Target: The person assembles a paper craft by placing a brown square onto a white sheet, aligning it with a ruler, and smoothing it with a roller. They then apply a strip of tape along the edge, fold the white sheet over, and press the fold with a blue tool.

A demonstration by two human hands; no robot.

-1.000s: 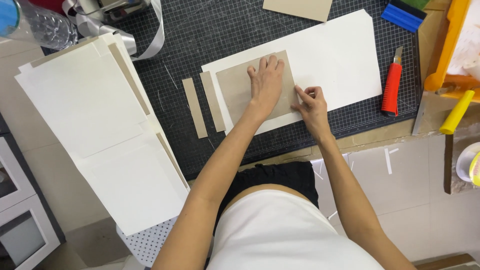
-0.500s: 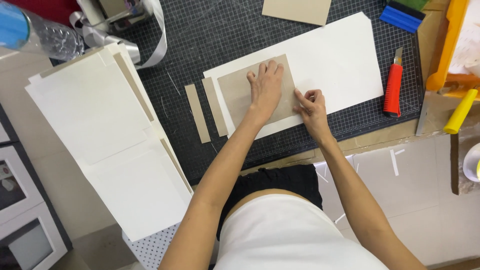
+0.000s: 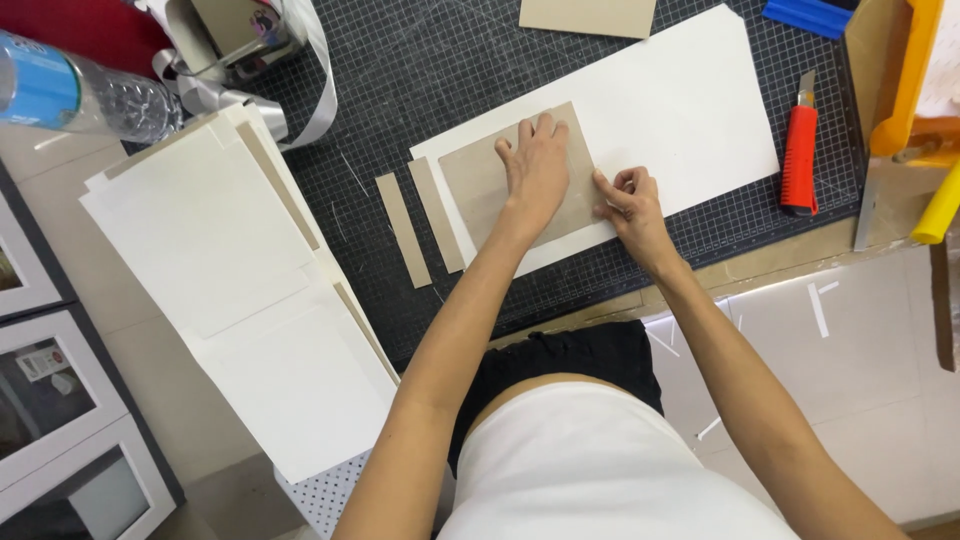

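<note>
My desk [image 3: 800, 330] carries a black cutting mat [image 3: 400, 90] with a white grid, and most of what I work with lies on it. To my left, half on the mat and half off it, sits a big stack of cream sheets [image 3: 230, 290] with brown board edges showing between them. On the mat in front of me lies a long white sheet [image 3: 690, 110], set at a slant. On its left end rests a brown cardboard panel [image 3: 475, 185], and this is where both my hands are. My left hand [image 3: 535, 165] lies flat on the panel, fingers spread and pressing down, gripping nothing. My right hand [image 3: 628, 205] is just beside it at the panel's right edge, fingers curled with the tips pinched on that edge where it meets the white sheet. The 2 hands are close but not touching.

Just left of the panel lie 2 narrow cardboard strips [image 3: 404, 230], side by side and parallel to its edge. Another brown board [image 3: 588, 16] pokes in at the top. A clear plastic bottle with a blue label [image 3: 80, 95] lies at the top left. A red utility knife [image 3: 800, 150] rests on the mat right of the white sheet, well apart from my hands.
</note>
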